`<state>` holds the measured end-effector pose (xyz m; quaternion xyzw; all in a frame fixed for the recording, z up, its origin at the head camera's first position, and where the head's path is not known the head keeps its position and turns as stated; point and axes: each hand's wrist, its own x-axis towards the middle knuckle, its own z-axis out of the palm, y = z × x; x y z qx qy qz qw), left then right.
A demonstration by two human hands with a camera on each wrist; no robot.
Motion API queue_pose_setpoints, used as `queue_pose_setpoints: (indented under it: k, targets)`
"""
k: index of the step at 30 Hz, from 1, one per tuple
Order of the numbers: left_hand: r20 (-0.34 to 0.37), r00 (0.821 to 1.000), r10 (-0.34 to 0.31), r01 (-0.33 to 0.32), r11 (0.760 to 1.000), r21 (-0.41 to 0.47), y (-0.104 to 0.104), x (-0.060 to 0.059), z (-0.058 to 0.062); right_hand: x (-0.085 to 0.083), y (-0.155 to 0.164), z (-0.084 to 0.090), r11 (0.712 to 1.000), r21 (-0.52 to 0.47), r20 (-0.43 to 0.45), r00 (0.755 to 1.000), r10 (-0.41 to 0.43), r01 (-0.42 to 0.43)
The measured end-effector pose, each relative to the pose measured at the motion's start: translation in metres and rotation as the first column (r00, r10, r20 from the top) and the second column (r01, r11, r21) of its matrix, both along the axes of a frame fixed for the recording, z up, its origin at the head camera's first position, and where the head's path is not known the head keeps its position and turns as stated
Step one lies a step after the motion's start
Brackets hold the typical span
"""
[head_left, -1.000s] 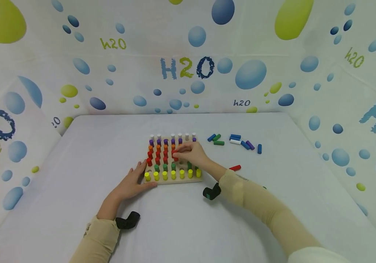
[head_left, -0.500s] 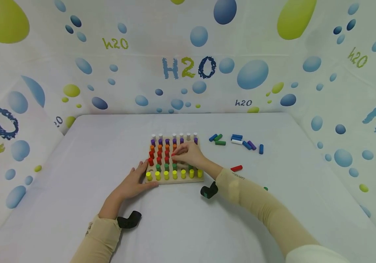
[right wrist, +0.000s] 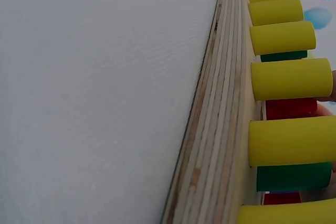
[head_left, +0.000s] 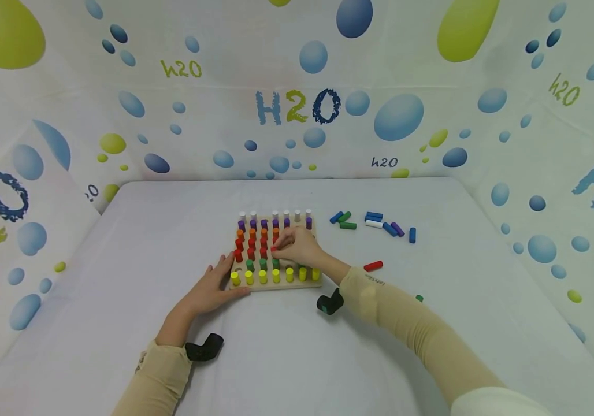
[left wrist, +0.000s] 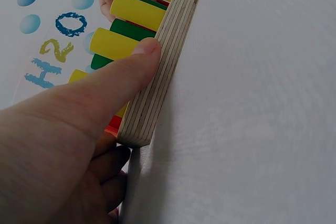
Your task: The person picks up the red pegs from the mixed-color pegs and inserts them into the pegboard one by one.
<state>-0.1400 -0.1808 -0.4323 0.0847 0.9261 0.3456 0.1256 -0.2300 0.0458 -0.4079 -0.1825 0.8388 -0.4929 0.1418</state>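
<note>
Since 1 s ago right hand (head_left: 299,245) dropped w/ pinched red peg (head_left: 274,249), upright, hole just below; left hand (head_left: 214,287) flat, steadying board (head_left: 276,285).

head: high, down at table (head_left: 120,277) | wrists: close, table-level | shared: pegboard (head_left: 276,285) near edge

So it's a square plywood pegboard (head_left: 276,285) lying flat around the middle of the counter, packed with upright round pegs in colour rows: white at the far edge, then purple, orange, red, green, and yellow pegs (head_left: 275,276) along the near edge. A few holes in the green row look open. One red peg (head_left: 274,249) stands in the red row, pinched at its top, roughly mid-board. The board's layered edge shows clearly in the wrist views.
</note>
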Motion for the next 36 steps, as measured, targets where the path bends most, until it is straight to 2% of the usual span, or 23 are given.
queue_pose_setpoints:
  k: [15,24,36]
  targets:
    - [-0.01,1.0,-0.003,0.003,1.0,-0.006,0.001,-0.001,-0.002,0.002,0.004,0.005,0.997,0.067,-0.054,0.998,0.032,-0.028]
    - [-0.001,1.0,0.012,-0.012,1.0,0.002,0.001,0.0,-0.001,-0.002,0.024,0.008,0.999,0.016,-0.1,0.994,0.038,-0.037]
    - [-0.011,1.0,0.012,-0.012,1.0,0.003,0.002,0.0,-0.001,-0.004,0.057,0.019,1.0,0.008,-0.069,0.998,-0.001,0.001]
